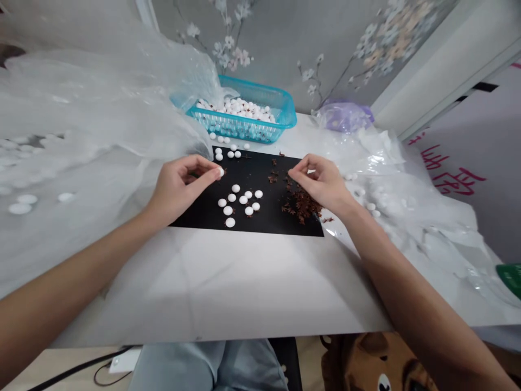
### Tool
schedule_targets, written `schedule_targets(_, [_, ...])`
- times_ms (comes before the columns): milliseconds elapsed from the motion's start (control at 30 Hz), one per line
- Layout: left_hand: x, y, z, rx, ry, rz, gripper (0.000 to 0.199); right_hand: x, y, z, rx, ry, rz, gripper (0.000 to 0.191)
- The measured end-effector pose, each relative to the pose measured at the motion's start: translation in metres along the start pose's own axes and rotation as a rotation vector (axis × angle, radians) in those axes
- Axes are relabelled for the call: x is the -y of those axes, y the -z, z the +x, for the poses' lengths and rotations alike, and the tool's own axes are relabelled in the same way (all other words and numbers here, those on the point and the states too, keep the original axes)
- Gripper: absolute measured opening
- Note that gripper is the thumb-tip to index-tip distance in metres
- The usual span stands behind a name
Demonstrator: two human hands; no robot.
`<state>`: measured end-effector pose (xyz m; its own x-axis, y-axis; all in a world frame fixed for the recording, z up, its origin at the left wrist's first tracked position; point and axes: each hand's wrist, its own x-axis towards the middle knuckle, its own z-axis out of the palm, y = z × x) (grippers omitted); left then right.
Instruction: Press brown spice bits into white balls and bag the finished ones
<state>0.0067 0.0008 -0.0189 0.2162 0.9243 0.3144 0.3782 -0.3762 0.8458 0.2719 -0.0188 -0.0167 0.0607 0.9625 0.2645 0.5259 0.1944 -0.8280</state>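
Over the left part of a black mat (272,217), my left hand (185,184) pinches a small white round piece (221,171) between thumb and fingertips. My right hand (319,182) is closed in a pinch above the mat's right side; whatever is in its fingertips is too small to make out. Just below it lies a pile of small brown pieces (305,206), with a few more scattered around. Several loose white round pieces (243,200) rest on the mat between my hands, and some have brown bits at their edges.
A blue plastic basket (288,117) holding many white pieces stands behind the mat. Large clear plastic bags (101,108) with white pieces crowd the left. More clear bags (407,195) lie at the right, near a purple bag (345,115). The white table's front edge (228,338) is nearest me.
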Motion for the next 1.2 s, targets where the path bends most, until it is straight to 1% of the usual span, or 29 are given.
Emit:
schedule_targets(33, [0.003,0.001,0.002,-0.008,-0.059,0.138,0.018,0.0,0.003,0.0,0.067,0.007,-0.079,0.014])
schedule_targets(67, [0.006,0.002,0.004,0.009,-0.124,0.275,0.017,0.0,0.005,0.0,0.13,0.014,-0.152,0.012])
schedule_targets(133, [0.011,0.003,0.006,0.09,-0.245,0.481,0.017,0.0,0.011,-0.001,0.244,0.017,-0.273,0.008])
schedule_targets(167, [0.014,0.003,0.006,0.126,-0.289,0.538,0.017,0.0,0.013,-0.002,0.292,0.015,-0.317,0.006])
schedule_targets(233, [0.017,0.003,0.007,0.17,-0.329,0.577,0.019,0.0,0.017,-0.002,0.36,0.008,-0.375,0.003])
schedule_targets(300, [0.019,0.004,0.008,0.183,-0.337,0.566,0.021,0.0,0.019,-0.001,0.369,0.013,-0.407,0.007])
schedule_targets(400, [0.02,0.004,0.01,0.178,-0.315,0.526,0.028,-0.003,0.017,0.001,0.367,0.061,-0.455,0.011])
schedule_targets(500, [0.022,0.003,0.013,0.156,-0.27,0.54,0.035,-0.005,0.012,0.002,0.377,0.117,-0.501,0.009])
schedule_targets(633, [0.025,0.001,0.017,0.15,-0.197,0.565,0.039,-0.004,0.007,0.0,0.377,0.129,-0.514,0.007])
schedule_targets(667, [0.027,0.001,0.018,0.152,-0.172,0.554,0.038,-0.003,0.005,-0.001,0.368,0.134,-0.503,0.007])
schedule_targets(767, [0.032,0.004,0.022,0.135,-0.209,0.596,0.036,0.004,-0.001,-0.002,0.308,0.15,-0.456,0.008])
schedule_targets(900, [0.038,0.008,0.031,0.097,-0.271,0.651,0.033,0.015,-0.009,0.0,0.135,0.152,-0.384,0.008])
schedule_targets(1000, [0.041,0.008,0.037,0.078,-0.296,0.658,0.032,0.025,-0.017,0.003,0.001,0.142,-0.332,0.007])
schedule_targets(1100, [0.042,0.006,0.038,0.073,-0.307,0.625,0.028,0.037,-0.033,0.007,-0.111,0.128,-0.26,0.007])
schedule_targets(1200, [0.043,0.006,0.036,0.07,-0.298,0.556,0.028,0.048,-0.061,0.009,-0.208,0.112,-0.159,0.009])
